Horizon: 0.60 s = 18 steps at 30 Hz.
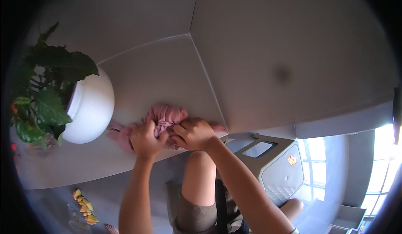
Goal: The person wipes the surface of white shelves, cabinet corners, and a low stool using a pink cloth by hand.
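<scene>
A crumpled pink cloth (168,113) lies bunched near the front edge of a pale tabletop (163,74). My left hand (147,139) grips its left part, thumb turned inward. With curled fingers, my right hand (194,133) holds the gathered middle close beside the left. Loose ends of the fabric spread out past both hands, one toward the white pot and one toward the table's right edge. The folds between my hands are partly covered by my fingers.
A white round pot (92,105) with a leafy green plant (53,108) stands at the left. Walls meet behind the tabletop. Below right is a grey-beige plastic container (281,171) with a sticker. Yellow-green pieces (84,207), perhaps fruit, lie at the lower left. Bright windows (380,168) are at the right.
</scene>
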Each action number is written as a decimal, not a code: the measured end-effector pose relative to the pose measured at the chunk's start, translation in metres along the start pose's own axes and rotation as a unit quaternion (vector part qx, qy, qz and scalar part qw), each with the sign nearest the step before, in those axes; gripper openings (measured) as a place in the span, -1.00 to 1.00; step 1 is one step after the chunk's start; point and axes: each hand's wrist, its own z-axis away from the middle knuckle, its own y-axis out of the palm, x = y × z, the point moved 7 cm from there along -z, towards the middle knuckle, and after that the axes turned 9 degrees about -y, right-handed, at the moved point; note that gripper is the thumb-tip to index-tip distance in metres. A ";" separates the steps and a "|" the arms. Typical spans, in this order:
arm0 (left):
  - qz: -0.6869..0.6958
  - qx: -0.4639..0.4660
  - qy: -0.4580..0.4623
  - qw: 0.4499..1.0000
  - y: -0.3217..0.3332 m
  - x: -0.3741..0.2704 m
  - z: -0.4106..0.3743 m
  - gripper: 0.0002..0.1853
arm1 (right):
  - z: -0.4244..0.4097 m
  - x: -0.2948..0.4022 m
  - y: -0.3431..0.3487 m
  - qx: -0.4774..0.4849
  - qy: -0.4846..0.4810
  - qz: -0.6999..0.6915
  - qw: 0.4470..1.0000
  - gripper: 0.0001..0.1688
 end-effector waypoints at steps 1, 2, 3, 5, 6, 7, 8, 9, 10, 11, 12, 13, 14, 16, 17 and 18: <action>0.007 0.006 0.008 1.000 0.002 0.003 -0.009 -0.73 | -0.003 -0.004 0.001 -0.011 0.001 0.005 1.000 -0.83; 0.013 0.012 0.015 1.000 0.006 0.004 -0.017 -0.73 | -0.006 -0.011 0.002 -0.023 0.002 0.009 1.000 -0.83; 0.011 0.012 0.000 1.000 0.009 0.005 -0.022 -0.75 | -0.009 -0.018 0.002 -0.034 0.003 0.013 0.999 -0.83; 0.000 0.011 -0.021 1.000 0.014 0.006 -0.034 -0.75 | -0.019 -0.032 0.003 -0.009 0.007 0.047 0.999 -0.84; -0.010 0.017 -0.036 0.999 0.020 0.007 -0.041 -0.74 | -0.022 -0.041 0.005 0.008 0.014 0.048 0.999 -0.84; -0.022 0.019 -0.050 0.998 0.026 0.011 -0.049 -0.72 | -0.028 -0.049 0.011 0.023 0.017 0.048 0.998 -0.84; -0.035 0.021 -0.064 0.997 0.032 0.015 -0.059 -0.70 | -0.034 -0.059 0.015 0.038 0.045 0.056 0.997 -0.84; -0.052 0.023 -0.059 0.997 0.036 0.017 -0.070 -0.68 | -0.042 -0.065 0.016 0.018 0.052 0.077 0.996 -0.84; -0.066 0.027 -0.054 0.996 0.041 0.018 -0.081 -0.65 | -0.048 -0.072 0.016 0.001 0.061 0.099 0.993 -0.84; -0.080 0.030 -0.049 0.995 0.047 0.018 -0.091 -0.62 | -0.053 -0.079 0.014 -0.015 0.069 0.122 0.990 -0.84; -0.076 0.024 -0.057 0.995 0.053 0.019 -0.099 -0.64 | -0.059 -0.088 0.014 -0.007 0.072 0.133 0.989 -0.84; -0.076 0.017 -0.064 0.995 0.058 0.022 -0.108 -0.65 | -0.067 -0.098 0.015 -0.002 0.073 0.141 0.987 -0.84; -0.077 0.009 -0.072 0.994 0.063 0.026 -0.115 -0.67 | -0.075 -0.107 0.017 0.003 0.073 0.148 0.986 -0.84; -0.079 0.021 -0.099 0.992 0.071 0.031 -0.134 -0.69 | -0.089 -0.125 0.020 0.015 0.068 0.137 0.988 -0.84; -0.078 0.024 -0.112 0.990 0.073 0.033 -0.141 -0.70 | -0.093 -0.132 0.022 0.020 0.063 0.134 0.989 -0.84; -0.101 0.031 -0.122 0.987 0.076 0.036 -0.143 -0.70 | -0.095 -0.136 0.025 0.020 0.064 0.125 0.990 -0.84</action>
